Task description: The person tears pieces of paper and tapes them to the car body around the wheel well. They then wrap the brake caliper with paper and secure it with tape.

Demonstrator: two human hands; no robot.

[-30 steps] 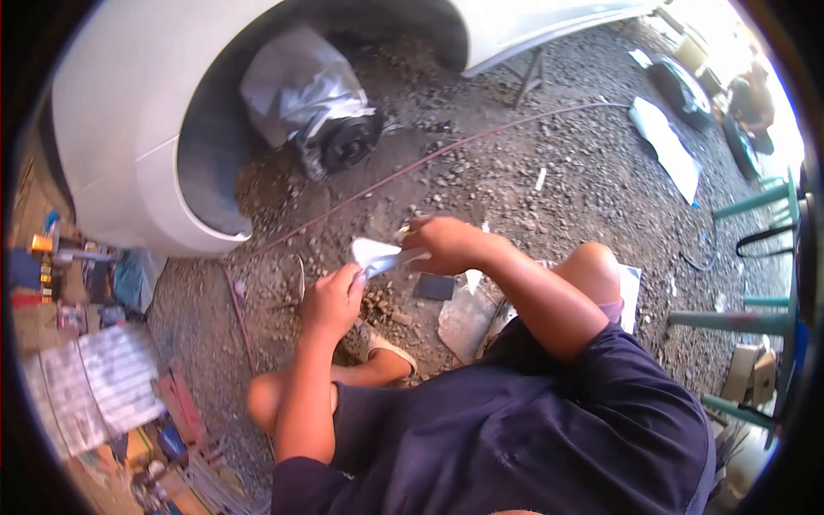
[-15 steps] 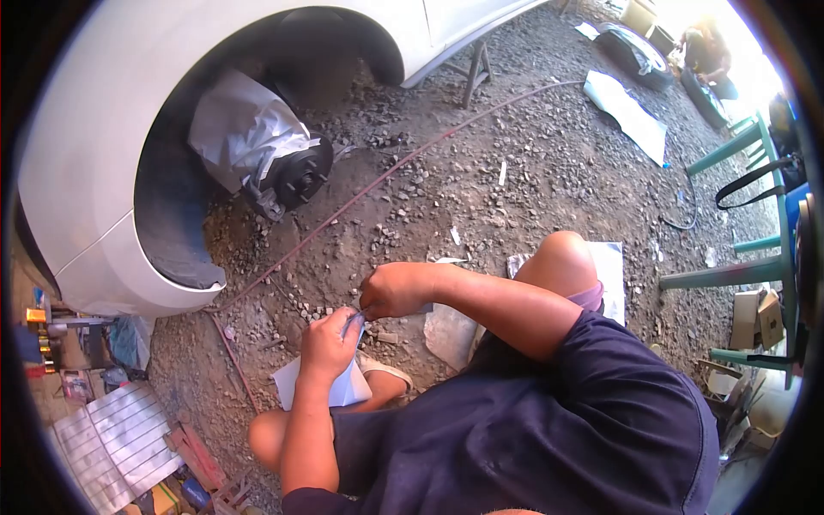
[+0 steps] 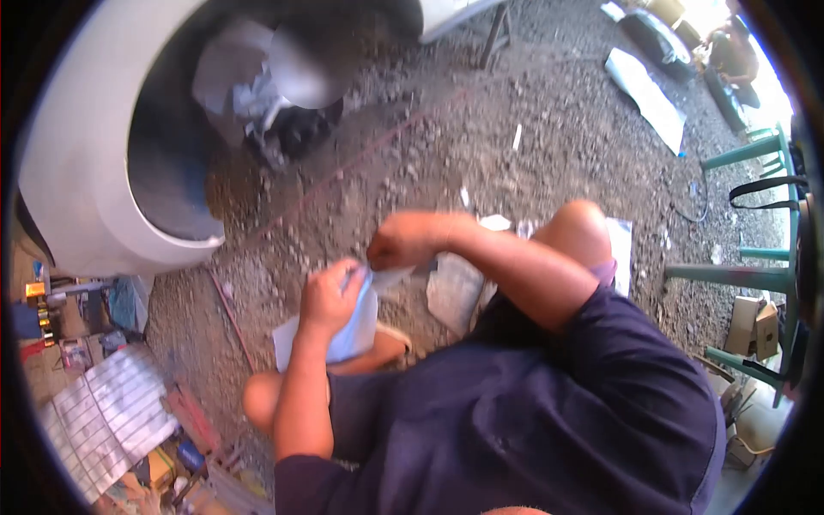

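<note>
A bluish-white thin sheet, paper or plastic film, hangs over my lap. My left hand is closed on its upper edge, with thumb and fingers pinched together. Just to the right, my right hand is curled with the knuckles up. A pale flap of sheet shows below its fingers, and the fingertips appear to grip that flap; blur hides the exact contact. Ahead on the left, a white car's fender arches over a wheel hub partly wrapped in pale sheeting.
Gravel ground surrounds me, crossed by a reddish hose. White sheets lie farther off. Green-legged furniture and cardboard boxes stand at right. A striped panel lies at lower left. Another person sits far back.
My view has tilted and shifted. My hands have moved slightly apart, and more of the sheet now shows between and below them.
</note>
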